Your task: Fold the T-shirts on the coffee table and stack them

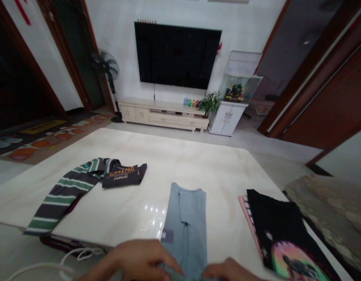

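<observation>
At nine to ten o'clock on the pale, glossy surface (224, 164), taking its middle as dial centre and the far side as twelve: striped garment (65, 191), one end reaching past the near edge. Against it, at ten, dark printed cloth (120, 177); whether the two are one piece, cannot tell.

Just left of six: left hand (145, 255). Grip closed on a fold at the near end of the blue-grey garment.

At six: blue-grey garment (195, 222), laid lengthwise toward twelve, narrow strip of cloth lying down its middle, printed patch (168, 235) at its left edge.

Just right of six: right hand (227, 269), fingertips at the same near end. Blurred and cut off by the frame; cannot tell whether its grip is closed.

At four: pile with black garment (272, 212) on top, pink cloth (250, 226) showing along its left side.

Handling notes (judgement): hands level, tension light and equal, so the near edge runs square to the long sides. Centre strip best left flat; a sideways tug would likely skew it. Glossy top probably lets cloth slide, so lift rather than drag.
</observation>
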`<state>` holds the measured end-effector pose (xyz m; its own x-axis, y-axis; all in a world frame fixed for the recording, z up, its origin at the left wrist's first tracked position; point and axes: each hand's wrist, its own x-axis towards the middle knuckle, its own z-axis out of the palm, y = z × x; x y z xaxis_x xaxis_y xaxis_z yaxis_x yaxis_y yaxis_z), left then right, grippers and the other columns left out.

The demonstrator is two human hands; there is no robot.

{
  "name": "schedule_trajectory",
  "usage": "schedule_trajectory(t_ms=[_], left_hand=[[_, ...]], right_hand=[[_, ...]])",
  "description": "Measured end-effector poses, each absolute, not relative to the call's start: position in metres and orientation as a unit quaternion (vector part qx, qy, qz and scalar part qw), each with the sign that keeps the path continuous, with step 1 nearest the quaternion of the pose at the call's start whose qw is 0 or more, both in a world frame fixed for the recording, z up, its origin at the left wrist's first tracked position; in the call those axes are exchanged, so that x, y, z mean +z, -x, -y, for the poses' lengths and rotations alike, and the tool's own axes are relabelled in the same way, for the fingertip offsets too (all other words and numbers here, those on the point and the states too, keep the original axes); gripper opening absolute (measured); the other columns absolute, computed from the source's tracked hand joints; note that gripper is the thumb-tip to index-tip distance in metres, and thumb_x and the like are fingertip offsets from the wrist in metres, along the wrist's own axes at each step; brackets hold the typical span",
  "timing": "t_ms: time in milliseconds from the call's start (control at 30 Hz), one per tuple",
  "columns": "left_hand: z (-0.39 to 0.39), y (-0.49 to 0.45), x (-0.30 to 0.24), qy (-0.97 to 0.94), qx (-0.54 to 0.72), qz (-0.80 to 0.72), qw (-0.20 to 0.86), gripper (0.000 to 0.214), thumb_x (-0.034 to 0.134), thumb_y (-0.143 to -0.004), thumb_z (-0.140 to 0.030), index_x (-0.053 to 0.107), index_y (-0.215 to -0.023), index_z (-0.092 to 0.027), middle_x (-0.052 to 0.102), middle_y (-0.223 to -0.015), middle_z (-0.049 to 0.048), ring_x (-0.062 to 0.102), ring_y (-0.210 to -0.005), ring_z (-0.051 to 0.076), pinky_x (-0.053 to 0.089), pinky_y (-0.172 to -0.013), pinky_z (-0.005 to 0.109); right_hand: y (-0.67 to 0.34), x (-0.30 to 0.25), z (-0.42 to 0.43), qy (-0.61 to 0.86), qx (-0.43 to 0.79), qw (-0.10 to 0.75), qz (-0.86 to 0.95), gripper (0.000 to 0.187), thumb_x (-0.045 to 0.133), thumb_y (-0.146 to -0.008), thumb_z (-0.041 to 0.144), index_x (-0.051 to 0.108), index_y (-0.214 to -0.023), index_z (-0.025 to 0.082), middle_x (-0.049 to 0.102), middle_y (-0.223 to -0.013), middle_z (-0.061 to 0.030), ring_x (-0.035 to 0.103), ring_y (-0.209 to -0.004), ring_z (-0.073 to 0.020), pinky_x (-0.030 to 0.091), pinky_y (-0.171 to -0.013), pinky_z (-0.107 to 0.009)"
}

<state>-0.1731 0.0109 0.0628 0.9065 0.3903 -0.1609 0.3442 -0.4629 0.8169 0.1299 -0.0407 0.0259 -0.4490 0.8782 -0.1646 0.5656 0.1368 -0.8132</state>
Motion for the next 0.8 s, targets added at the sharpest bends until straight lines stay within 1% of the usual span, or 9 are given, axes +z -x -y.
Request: schedule_trajectory(t_ms=[67, 167, 233, 333, 467, 567, 667, 733, 800], left_hand=[[-0.058, 0.165, 0.063, -0.822, 0.077, -0.258, 0.502, 0.030, 0.050, -0.083, -0.040, 0.064, -0.096, -0.017, 0.064, -0.080, 0.0004, 0.055, -0.069, 0.013, 0.040, -0.059, 0.019], [-0.123, 0.146, 0.039, -0.765, 0.144, -0.397, 0.486, 0.029, 0.048, -0.080, -0.039, 0.060, -0.083, -0.012, 0.055, -0.067, -0.0010, 0.049, -0.061, 0.012, 0.037, -0.054, 0.020], [-0.150, 0.137, 0.020, -0.750, 0.149, -0.457, 0.455, 0.023, 0.052, -0.075, -0.034, 0.059, -0.077, -0.012, 0.052, -0.064, -0.0017, 0.047, -0.061, 0.012, 0.037, -0.055, 0.021], [-0.165, 0.134, 0.002, -0.758, 0.144, -0.471, 0.427, 0.018, 0.056, -0.070, -0.031, 0.059, -0.070, -0.013, 0.053, -0.064, -0.0021, 0.048, -0.065, 0.013, 0.038, -0.058, 0.022], [-0.174, 0.137, 0.002, -0.769, 0.139, -0.483, 0.395, 0.020, 0.054, -0.074, -0.035, 0.061, -0.077, -0.016, 0.055, -0.068, -0.0022, 0.051, -0.068, 0.014, 0.039, -0.062, 0.022], [-0.181, 0.131, -0.002, -0.764, 0.138, -0.532, 0.336, 0.018, 0.059, -0.071, -0.029, 0.062, -0.082, -0.015, 0.059, -0.085, 0.0035, 0.053, -0.085, 0.019, 0.040, -0.076, 0.027], [-0.183, 0.119, -0.011, -0.752, 0.138, -0.580, 0.282, 0.025, 0.061, -0.068, -0.020, 0.059, -0.093, -0.013, 0.056, -0.104, 0.0104, 0.050, -0.099, 0.023, 0.036, -0.086, 0.032], [-0.182, 0.113, -0.014, -0.752, 0.130, -0.587, 0.270, 0.035, 0.060, -0.069, -0.017, 0.055, -0.104, -0.014, 0.058, -0.102, 0.0099, 0.053, -0.096, 0.022, 0.039, -0.082, 0.030], [-0.184, 0.111, -0.008, -0.763, 0.119, -0.575, 0.272, 0.035, 0.061, -0.068, -0.015, 0.056, -0.103, -0.014, 0.062, -0.090, 0.0068, 0.057, -0.087, 0.020, 0.041, -0.076, 0.028]], right_hand=[[-0.128, 0.039, -0.007, 0.516, 0.412, 0.198, 0.724, 0.029, 0.052, -0.077, 0.037, 0.065, -0.100, 0.025, 0.066, -0.101, -0.0030, 0.059, -0.091, -0.0199, 0.045, -0.080, -0.030], [-0.115, 0.035, -0.081, 0.577, 0.373, 0.236, 0.687, 0.025, 0.051, -0.075, 0.035, 0.062, -0.088, 0.017, 0.065, -0.083, -0.0033, 0.058, -0.076, -0.0170, 0.045, -0.067, -0.026], [-0.106, 0.019, -0.114, 0.611, 0.350, 0.232, 0.671, 0.015, 0.052, -0.071, 0.030, 0.058, -0.075, 0.016, 0.061, -0.068, -0.0004, 0.055, -0.066, -0.0153, 0.042, -0.060, -0.025], [-0.104, -0.004, -0.130, 0.643, 0.318, 0.223, 0.660, 0.005, 0.052, -0.067, 0.023, 0.053, -0.065, 0.019, 0.056, -0.059, 0.0029, 0.052, -0.061, -0.0140, 0.038, -0.058, -0.023], [-0.114, -0.012, -0.130, 0.679, 0.275, 0.213, 0.647, 0.010, 0.050, -0.072, 0.028, 0.052, -0.067, 0.019, 0.054, -0.059, 0.0027, 0.051, -0.060, -0.0138, 0.037, -0.056, -0.023], [-0.115, -0.013, -0.133, 0.714, 0.225, 0.204, 0.630, 0.010, 0.052, -0.072, 0.026, 0.055, -0.076, 0.017, 0.060, -0.076, -0.0039, 0.054, -0.071, -0.0162, 0.038, -0.065, -0.025], [-0.108, -0.020, -0.138, 0.741, 0.197, 0.192, 0.613, 0.022, 0.058, -0.070, 0.021, 0.057, -0.091, 0.013, 0.060, -0.092, -0.0100, 0.055, -0.083, -0.0184, 0.039, -0.071, -0.028], [-0.105, -0.024, -0.141, 0.748, 0.201, 0.181, 0.607, 0.021, 0.060, -0.074, 0.023, 0.057, -0.092, 0.013, 0.060, -0.089, -0.0068, 0.057, -0.079, -0.0159, 0.042, -0.071, -0.029], [-0.106, -0.021, -0.145, 0.742, 0.215, 0.175, 0.610, 0.015, 0.060, -0.077, 0.028, 0.058, -0.082, 0.014, 0.060, -0.077, -0.0009, 0.056, -0.068, -0.0125, 0.044, -0.065, -0.029]])
